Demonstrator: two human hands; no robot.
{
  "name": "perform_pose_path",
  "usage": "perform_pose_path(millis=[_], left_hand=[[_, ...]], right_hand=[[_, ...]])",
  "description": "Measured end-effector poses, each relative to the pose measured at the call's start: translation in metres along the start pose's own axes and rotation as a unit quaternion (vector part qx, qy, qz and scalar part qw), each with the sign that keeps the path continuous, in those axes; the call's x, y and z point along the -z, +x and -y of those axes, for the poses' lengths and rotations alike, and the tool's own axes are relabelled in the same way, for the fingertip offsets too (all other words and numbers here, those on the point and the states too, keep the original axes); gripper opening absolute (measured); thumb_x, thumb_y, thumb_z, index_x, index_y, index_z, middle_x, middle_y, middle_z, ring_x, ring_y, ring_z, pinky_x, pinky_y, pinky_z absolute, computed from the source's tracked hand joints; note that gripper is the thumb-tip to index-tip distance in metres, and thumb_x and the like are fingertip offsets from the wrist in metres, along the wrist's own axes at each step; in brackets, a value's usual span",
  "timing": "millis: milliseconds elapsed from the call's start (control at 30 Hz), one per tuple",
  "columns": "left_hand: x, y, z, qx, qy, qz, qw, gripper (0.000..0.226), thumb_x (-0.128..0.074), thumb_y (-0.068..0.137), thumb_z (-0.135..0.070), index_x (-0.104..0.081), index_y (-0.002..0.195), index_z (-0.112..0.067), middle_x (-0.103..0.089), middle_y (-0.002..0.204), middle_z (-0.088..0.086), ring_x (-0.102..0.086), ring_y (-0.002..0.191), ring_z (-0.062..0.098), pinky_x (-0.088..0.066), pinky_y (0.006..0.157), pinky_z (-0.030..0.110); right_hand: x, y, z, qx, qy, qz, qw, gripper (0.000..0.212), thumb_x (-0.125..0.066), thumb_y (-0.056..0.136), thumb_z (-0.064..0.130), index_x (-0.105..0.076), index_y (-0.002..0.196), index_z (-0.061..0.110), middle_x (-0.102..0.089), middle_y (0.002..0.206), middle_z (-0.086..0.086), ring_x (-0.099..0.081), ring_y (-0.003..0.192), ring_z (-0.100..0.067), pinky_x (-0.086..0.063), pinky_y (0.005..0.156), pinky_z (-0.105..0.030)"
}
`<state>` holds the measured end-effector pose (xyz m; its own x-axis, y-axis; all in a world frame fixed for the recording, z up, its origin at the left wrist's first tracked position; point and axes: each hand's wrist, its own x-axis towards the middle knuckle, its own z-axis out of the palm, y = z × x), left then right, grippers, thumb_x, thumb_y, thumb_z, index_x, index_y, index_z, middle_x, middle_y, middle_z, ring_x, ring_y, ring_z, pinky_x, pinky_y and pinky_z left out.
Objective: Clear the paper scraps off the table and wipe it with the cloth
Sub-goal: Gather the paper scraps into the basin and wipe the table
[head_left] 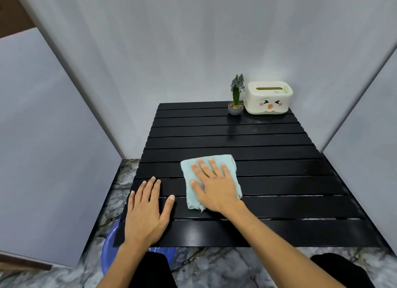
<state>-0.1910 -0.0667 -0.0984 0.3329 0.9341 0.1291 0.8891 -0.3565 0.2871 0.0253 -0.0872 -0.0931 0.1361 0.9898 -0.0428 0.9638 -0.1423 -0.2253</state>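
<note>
The right hand (214, 180) lies flat with fingers spread, pressing the light blue cloth (211, 179) onto the black slatted table (279, 169). The left hand (148, 210) rests open-palmed near the table's left edge, beside the cloth. A basin (109, 244), seemingly blue, sits under that corner.

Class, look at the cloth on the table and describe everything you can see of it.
The cloth is pale blue-green, soft and towel-like, folded into a rough rectangle with a frayed lower corner. It lies flat on the black slatted table, near its front-left part. The right hand presses on it, palm down and fingers spread, covering much of it. The left hand rests on the table beside it, not touching it.
</note>
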Motion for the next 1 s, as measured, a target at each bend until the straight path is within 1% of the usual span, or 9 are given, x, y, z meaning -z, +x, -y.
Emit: perform_pose_path(millis=[67, 133, 300, 400, 567, 767, 833, 933, 1000], left_hand=[[0.002, 0.0, -0.001, -0.002, -0.005, 0.005, 1.0, 0.08, -0.012, 0.09, -0.071, -0.029, 0.153, -0.025, -0.02, 0.163, -0.01, -0.009, 0.151, 0.011, -0.004, 0.123, 0.04], [0.005, -0.001, -0.002, -0.003, -0.011, 0.011, 1.0, 0.08, -0.012, 0.089, -0.071, -0.029, 0.153, -0.026, -0.02, 0.163, -0.01, -0.008, 0.151, 0.011, -0.004, 0.123, 0.041], [0.009, -0.007, -0.018, -0.018, -0.039, 0.027, 0.999, 0.078, -0.015, 0.088, -0.069, -0.033, 0.151, -0.028, -0.021, 0.162, -0.01, -0.007, 0.151, 0.013, 0.0, 0.122, 0.045], [0.007, -0.012, -0.031, -0.042, -0.049, 0.029, 0.997, 0.078, -0.012, 0.088, -0.069, -0.034, 0.151, -0.028, -0.022, 0.162, -0.01, -0.007, 0.151, 0.012, 0.0, 0.122, 0.045], [-0.003, -0.017, -0.048, -0.06, -0.045, 0.032, 0.997, 0.076, -0.013, 0.09, -0.067, -0.033, 0.151, -0.027, -0.024, 0.161, -0.01, -0.009, 0.15, 0.012, 0.001, 0.121, 0.046], [-0.01, -0.014, -0.064, -0.068, -0.055, 0.022, 0.996, 0.074, -0.013, 0.092, -0.064, -0.035, 0.151, -0.024, -0.028, 0.159, -0.007, -0.014, 0.15, 0.014, -0.003, 0.122, 0.046], [-0.011, -0.01, -0.068, -0.065, -0.065, 0.023, 0.996, 0.075, -0.012, 0.092, -0.064, -0.035, 0.15, -0.024, -0.028, 0.159, -0.008, -0.014, 0.149, 0.013, -0.005, 0.122, 0.047], [-0.011, -0.005, -0.071, -0.05, -0.088, 0.023, 0.995, 0.071, -0.014, 0.094, -0.063, -0.034, 0.151, -0.025, -0.025, 0.16, -0.009, -0.012, 0.149, 0.011, -0.004, 0.122, 0.046], [-0.011, -0.002, -0.073, -0.048, -0.103, 0.025, 0.993, 0.068, -0.016, 0.096, -0.061, -0.033, 0.151, -0.024, -0.025, 0.16, -0.009, -0.013, 0.149, 0.01, -0.003, 0.122, 0.044]], right_hand=[[0.001, -0.016, -0.003, 0.035, 0.01, 0.004, 0.999, 0.06, -0.015, 0.097, 0.059, -0.009, 0.154, 0.043, -0.003, 0.163, 0.017, 0.005, 0.151, -0.015, 0.009, 0.12, -0.043], [0.003, -0.036, -0.008, 0.045, 0.019, 0.002, 0.999, 0.059, -0.015, 0.095, 0.062, -0.011, 0.152, 0.048, -0.004, 0.163, 0.019, 0.004, 0.151, -0.013, 0.009, 0.12, -0.041], [0.006, -0.084, -0.029, 0.012, 0.015, -0.021, 1.0, 0.061, -0.011, 0.093, 0.066, -0.014, 0.151, 0.051, -0.003, 0.16, 0.023, 0.003, 0.15, -0.009, 0.009, 0.119, -0.035], [0.007, -0.104, -0.052, -0.042, -0.004, -0.037, 0.998, 0.066, -0.007, 0.091, 0.068, -0.013, 0.153, 0.046, -0.001, 0.16, 0.022, 0.003, 0.15, -0.008, 0.009, 0.118, -0.034], [0.013, -0.107, -0.085, -0.118, -0.011, -0.043, 0.992, 0.066, -0.01, 0.095, 0.064, -0.006, 0.155, 0.038, 0.002, 0.163, 0.015, 0.008, 0.15, -0.008, 0.008, 0.119, -0.037], [0.017, -0.066, -0.077, -0.177, -0.009, -0.057, 0.983, 0.068, -0.018, 0.098, 0.055, -0.012, 0.157, 0.022, -0.004, 0.165, 0.003, 0.003, 0.151, -0.016, 0.008, 0.119, -0.046], [0.017, -0.053, -0.064, -0.151, -0.002, -0.045, 0.988, 0.066, -0.02, 0.099, 0.052, -0.013, 0.157, 0.021, -0.005, 0.165, 0.003, 0.002, 0.151, -0.017, 0.005, 0.12, -0.046], [0.012, -0.05, -0.041, -0.058, 0.004, -0.022, 0.998, 0.064, -0.018, 0.099, 0.053, -0.01, 0.157, 0.025, -0.004, 0.165, 0.007, 0.005, 0.151, -0.016, 0.007, 0.12, -0.043], [0.006, -0.064, -0.028, -0.007, 0.001, -0.026, 1.0, 0.065, -0.013, 0.098, 0.056, -0.012, 0.157, 0.029, -0.005, 0.164, 0.01, 0.004, 0.151, -0.014, 0.009, 0.12, -0.041]])
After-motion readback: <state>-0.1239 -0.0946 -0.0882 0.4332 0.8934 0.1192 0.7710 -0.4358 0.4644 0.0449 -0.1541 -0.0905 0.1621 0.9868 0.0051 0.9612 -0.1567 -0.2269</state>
